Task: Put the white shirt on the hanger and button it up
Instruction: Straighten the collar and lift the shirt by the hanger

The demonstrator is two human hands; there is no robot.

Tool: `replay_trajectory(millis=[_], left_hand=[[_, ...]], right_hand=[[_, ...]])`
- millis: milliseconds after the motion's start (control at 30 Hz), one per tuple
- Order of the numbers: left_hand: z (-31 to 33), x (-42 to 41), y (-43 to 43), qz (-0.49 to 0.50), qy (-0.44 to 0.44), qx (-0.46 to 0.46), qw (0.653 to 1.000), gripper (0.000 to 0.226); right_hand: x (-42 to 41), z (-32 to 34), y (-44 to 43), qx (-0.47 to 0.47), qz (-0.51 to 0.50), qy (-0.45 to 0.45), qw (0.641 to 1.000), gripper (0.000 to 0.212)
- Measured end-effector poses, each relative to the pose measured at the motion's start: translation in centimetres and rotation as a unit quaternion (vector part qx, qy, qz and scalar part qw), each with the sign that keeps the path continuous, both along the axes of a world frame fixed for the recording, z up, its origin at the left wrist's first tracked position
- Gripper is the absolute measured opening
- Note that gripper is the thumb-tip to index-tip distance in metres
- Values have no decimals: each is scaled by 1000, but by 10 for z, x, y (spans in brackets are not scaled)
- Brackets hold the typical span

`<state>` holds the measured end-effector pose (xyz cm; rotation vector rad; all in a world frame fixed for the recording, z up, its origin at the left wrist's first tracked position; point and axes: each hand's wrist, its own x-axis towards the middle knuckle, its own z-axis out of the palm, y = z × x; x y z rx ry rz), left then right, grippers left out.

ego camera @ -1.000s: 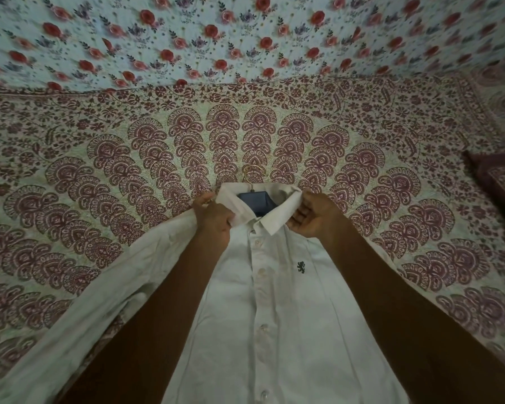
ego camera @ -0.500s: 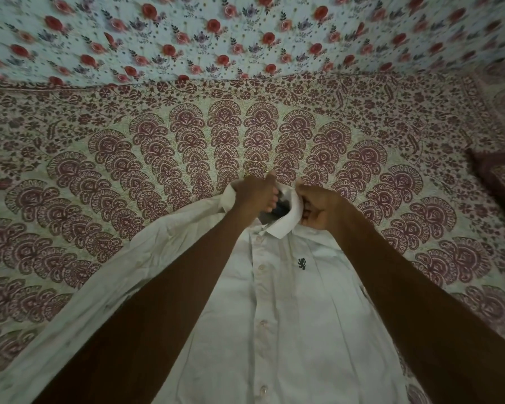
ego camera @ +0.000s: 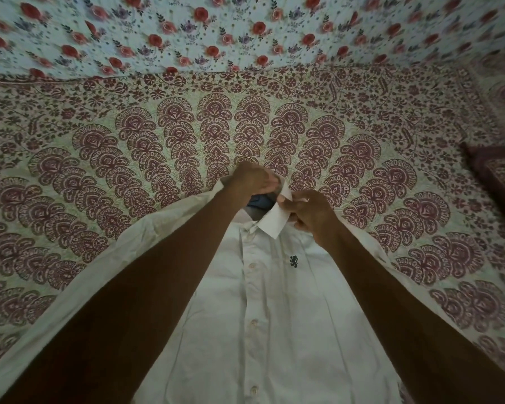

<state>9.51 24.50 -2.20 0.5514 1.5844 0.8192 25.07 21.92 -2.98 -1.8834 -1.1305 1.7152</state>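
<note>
The white shirt (ego camera: 274,301) lies face up on the patterned bedspread, its front placket buttoned, a small dark emblem on the chest. A thin hanger hook (ego camera: 247,159) pokes out just beyond the collar; the rest of the hanger is hidden inside the shirt. My left hand (ego camera: 252,180) reaches over the collar's far edge with curled fingers gripping it. My right hand (ego camera: 309,212) pinches the right collar flap (ego camera: 276,220), which stands turned up. A blue label shows inside the neck opening.
The maroon paisley bedspread (ego camera: 129,170) covers the whole bed. A floral sheet (ego camera: 187,30) rises behind it. A dark cushion (ego camera: 499,176) lies at the right edge. The shirt's left sleeve (ego camera: 99,272) stretches out toward the lower left.
Both hands moved from the collar tips to the top of the collar. My left hand went over the neck opening toward the hook. The right collar flap is now lifted.
</note>
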Motion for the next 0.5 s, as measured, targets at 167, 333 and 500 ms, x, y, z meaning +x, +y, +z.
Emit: replay_trajectory(millis=[167, 333, 500], left_hand=[[-13, -29, -33, -32, 446, 195, 873, 18], [-11, -65, -50, -214, 489, 68, 843, 17], [1, -62, -60, -190, 384, 35, 903, 17]], right_hand=[[-4, -1, 13, 320, 135, -276, 896, 27], [-46, 14, 27, 359, 281, -239, 857, 18], [-78, 2, 39, 196, 363, -355, 839, 44]])
